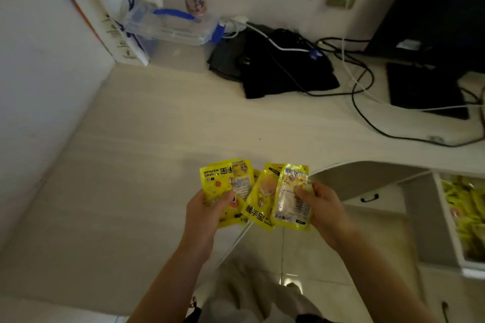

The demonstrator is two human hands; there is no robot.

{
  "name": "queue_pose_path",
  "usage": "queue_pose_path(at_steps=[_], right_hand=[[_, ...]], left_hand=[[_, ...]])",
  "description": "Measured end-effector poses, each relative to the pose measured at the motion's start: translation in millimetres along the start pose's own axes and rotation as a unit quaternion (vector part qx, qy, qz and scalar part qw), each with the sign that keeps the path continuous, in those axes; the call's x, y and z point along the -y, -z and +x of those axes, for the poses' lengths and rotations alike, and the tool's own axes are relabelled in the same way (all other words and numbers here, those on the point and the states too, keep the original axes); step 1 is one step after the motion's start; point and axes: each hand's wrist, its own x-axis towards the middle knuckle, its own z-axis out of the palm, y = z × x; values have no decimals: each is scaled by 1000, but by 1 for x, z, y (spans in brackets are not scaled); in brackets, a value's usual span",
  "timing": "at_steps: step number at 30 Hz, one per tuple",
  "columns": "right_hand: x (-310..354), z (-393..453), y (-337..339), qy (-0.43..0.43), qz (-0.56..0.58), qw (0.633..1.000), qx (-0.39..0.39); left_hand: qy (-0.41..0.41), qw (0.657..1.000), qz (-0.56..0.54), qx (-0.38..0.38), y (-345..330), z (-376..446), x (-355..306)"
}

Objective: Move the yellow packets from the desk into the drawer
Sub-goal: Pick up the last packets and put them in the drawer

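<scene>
- Two hands are in view, both raised over the near edge of the desk [162, 123], each holding yellow packets.
- The left hand [207, 211] grips a small fan of packets [228, 186]; two faces are plainly visible, with the edge of a third peeking behind, though the exact count is hard to settle.
- The right hand [321, 207] pinches two more packets [278, 198], thumb on the front of the nearer one and fingers curled behind.
- At least four packets are in hand in total, and the two bunches overlap slightly in the middle.
- The packets are flat, glossy, bright-yellow pouches printed with "HAND WARMER", bold black characters, a cartoon figure and a pale label panel on the back.
- In the left hand the packets stick up and away from the palm, gripped near their lower half; in the right hand they hang to the left of the fingers, held at their right edge.
- One open drawer [446, 220] shows at the right, below desk level, with a heap of similar yellow packets inside; it is well apart from the hands.
- A second, closed drawer front with one dark handle [369, 197] sits between the right hand and the open drawer.
- Farther back on the desk lie one clear plastic box with blue clips [170, 26], dark folded cloth [283, 71] and several tangled cables [359, 78].
</scene>
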Motion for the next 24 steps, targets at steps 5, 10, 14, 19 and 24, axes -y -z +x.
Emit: queue_pose_path(at_steps=[5, 10, 14, 19, 24], right_hand=[[-22, -34, 54, 0, 50, 997, -62], [-50, -74, 112, 15, 85, 989, -122], [-80, -111, 163, 15, 118, 979, -162], [-124, -163, 230, 6, 153, 968, -199], [-164, -212, 292, -10, 177, 954, -240]], left_hand=[[-7, 997, 52, 55, -42, -16, 17], [-7, 988, 108, 107, -90, -45, 46], [-6, 977, 151, 153, -126, -82, 76], [-1, 972, 161, 170, -173, -143, 122], [23, 964, 181, 192, -218, -196, 174]])
